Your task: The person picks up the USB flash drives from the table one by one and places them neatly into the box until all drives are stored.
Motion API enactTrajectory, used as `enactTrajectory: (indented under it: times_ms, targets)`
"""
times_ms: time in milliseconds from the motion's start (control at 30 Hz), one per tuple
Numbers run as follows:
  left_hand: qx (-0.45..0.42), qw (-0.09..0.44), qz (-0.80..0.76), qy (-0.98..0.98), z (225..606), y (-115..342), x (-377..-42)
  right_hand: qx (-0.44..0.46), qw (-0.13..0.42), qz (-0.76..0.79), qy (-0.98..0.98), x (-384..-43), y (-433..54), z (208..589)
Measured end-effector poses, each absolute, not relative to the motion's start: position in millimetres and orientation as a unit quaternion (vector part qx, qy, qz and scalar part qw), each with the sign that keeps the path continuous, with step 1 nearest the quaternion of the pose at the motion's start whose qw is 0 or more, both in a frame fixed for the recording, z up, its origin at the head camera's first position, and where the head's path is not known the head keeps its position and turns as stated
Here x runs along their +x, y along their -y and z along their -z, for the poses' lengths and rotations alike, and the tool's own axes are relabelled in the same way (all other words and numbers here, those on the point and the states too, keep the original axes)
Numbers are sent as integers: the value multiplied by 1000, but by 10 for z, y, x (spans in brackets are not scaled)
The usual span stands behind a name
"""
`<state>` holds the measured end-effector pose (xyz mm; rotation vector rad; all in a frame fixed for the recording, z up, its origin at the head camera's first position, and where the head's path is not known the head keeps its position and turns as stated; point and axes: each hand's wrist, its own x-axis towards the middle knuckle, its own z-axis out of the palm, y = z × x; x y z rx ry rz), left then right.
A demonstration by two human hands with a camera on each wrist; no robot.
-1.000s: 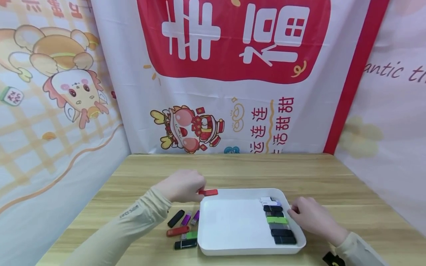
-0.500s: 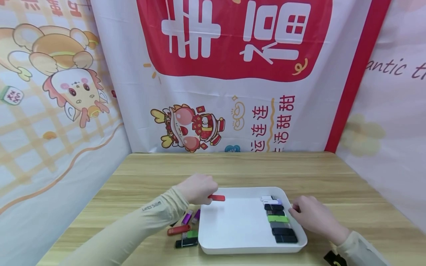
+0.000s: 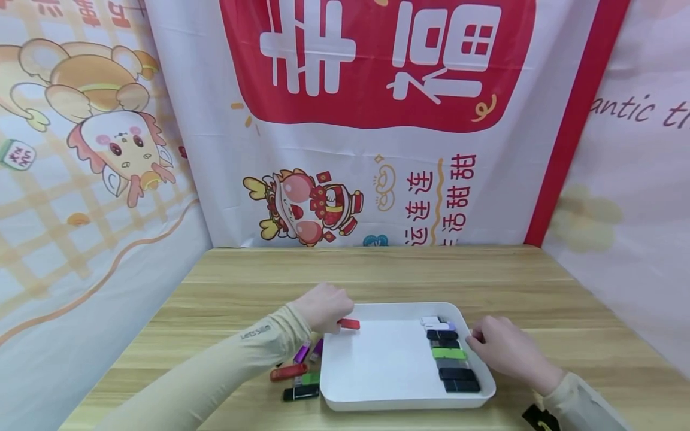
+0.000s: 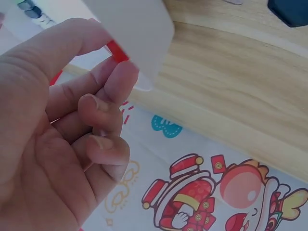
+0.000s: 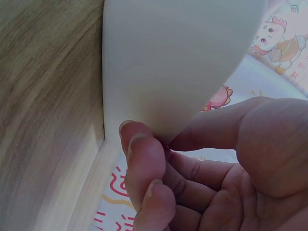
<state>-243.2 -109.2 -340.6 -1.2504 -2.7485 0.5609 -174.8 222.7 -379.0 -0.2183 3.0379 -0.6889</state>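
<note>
My left hand (image 3: 323,306) pinches a red USB stick (image 3: 350,324) over the back left corner of a white tray (image 3: 377,362). In the left wrist view the red stick (image 4: 117,50) shows between thumb and index finger, partly hidden by the tray's wall. My right hand (image 3: 501,346) grips the tray's right rim, thumb over the edge and fingers on the outer wall. Along the tray's right side lies a column of USB sticks, among them a white one (image 3: 436,327), a bright green one (image 3: 449,354) and a black one (image 3: 462,387).
Left of the tray on the wooden table (image 3: 409,275) lie several loose USB sticks: a red one (image 3: 288,372), a purple one (image 3: 302,353), a green one (image 3: 311,378) and a black one (image 3: 300,392). A black item (image 3: 541,418) lies by the right sleeve. Printed cloth hangs behind.
My left hand has moved right with the red USB stick, from outside the tray's left rim to over its back left corner. My right hand stays at the right rim.
</note>
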Motion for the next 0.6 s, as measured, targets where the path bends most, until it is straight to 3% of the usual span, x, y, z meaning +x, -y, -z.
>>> enactTrajectory:
  times_ms: [600]
  targets:
    - [-389, 27, -221, 894, 3608, 1037, -2555, -72, 12, 219, -973, -1751, -2224, 3785]
